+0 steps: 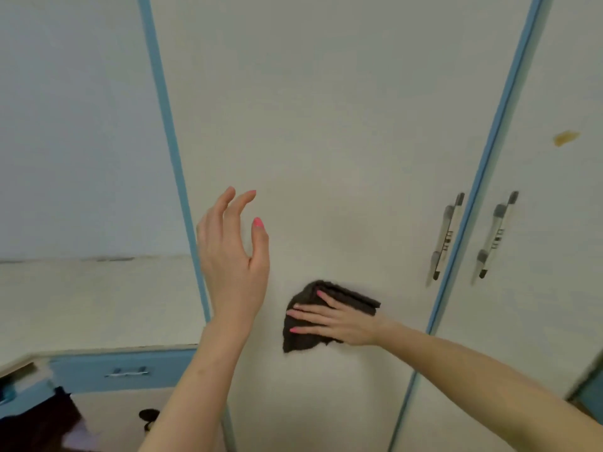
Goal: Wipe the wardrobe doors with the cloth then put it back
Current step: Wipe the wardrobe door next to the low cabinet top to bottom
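Observation:
A white wardrobe door (pixel 326 125) with blue edging fills the middle of the view. My right hand (pixel 339 322) presses a dark brown folded cloth (pixel 300 334) flat against the lower part of this door, fingers straight and spread. My left hand (pixel 233 256) is raised in front of the door's left side, fingers loosely extended, holding nothing. A second white door (pixel 538 256) stands to the right.
Two grey bar handles (pixel 445 236) (pixel 496 234) sit on either side of the blue strip between the doors. A yellowish stain (pixel 566 138) marks the right door. A white counter (pixel 98 305) with a blue drawer (pixel 127 373) lies at lower left.

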`<state>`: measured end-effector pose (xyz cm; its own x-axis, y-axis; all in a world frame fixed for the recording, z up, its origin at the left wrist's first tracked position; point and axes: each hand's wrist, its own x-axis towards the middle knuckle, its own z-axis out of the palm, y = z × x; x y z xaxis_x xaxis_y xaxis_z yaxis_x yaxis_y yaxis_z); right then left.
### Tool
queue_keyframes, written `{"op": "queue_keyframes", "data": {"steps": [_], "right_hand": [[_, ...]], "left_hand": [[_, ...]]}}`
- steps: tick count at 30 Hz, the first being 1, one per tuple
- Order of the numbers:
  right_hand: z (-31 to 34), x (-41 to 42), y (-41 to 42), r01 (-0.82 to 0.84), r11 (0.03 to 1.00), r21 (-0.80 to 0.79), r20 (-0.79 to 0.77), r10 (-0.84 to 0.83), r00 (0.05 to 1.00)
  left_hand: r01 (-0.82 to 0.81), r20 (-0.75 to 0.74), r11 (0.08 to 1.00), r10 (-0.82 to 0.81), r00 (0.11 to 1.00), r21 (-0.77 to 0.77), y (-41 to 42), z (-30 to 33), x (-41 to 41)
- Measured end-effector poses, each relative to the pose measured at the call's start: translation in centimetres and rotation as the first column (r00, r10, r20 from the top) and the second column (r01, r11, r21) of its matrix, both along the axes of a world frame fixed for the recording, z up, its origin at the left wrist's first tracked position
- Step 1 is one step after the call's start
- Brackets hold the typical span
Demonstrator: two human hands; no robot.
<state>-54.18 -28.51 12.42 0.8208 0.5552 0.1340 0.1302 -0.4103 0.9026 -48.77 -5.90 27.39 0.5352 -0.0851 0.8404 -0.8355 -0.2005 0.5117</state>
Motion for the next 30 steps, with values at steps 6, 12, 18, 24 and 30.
{"op": "queue_keyframes", "data": {"steps": [6,12,18,24,30], "right_hand": [[15.7,4.6,6.4,-0.078,0.969,0.233,0.427,-0.03,0.904],[16.3,9.1,12.4,-0.172,0.801,0.573,0.602,-0.269,0.752],[-2.0,7.1,11.7,0.038,0.968,0.249,0.077,-0.059,0.995],[-0.4,3.9,7.8,0.11,0.99,-0.083,-0.073,-0.116,0.991],[12.6,2.4,4.7,0.038,0.973,0.229,0.427,-0.135,0.894]], "left_hand": [[0.047,-0.024,0.999,-0.048,0.999,-0.015,2.1,0.5,1.6],[0.103,-0.072,0.994,-0.102,0.992,0.02,4.1,-1.8,2.0],[0.139,-0.159,0.989,-0.13,0.979,0.051,6.0,-4.5,3.0],[0.171,-0.112,0.978,-0.157,0.981,0.121,7.0,-4.4,2.9],[0.208,-0.118,0.972,-0.195,0.974,0.106,5.2,-4.3,1.6]]}}
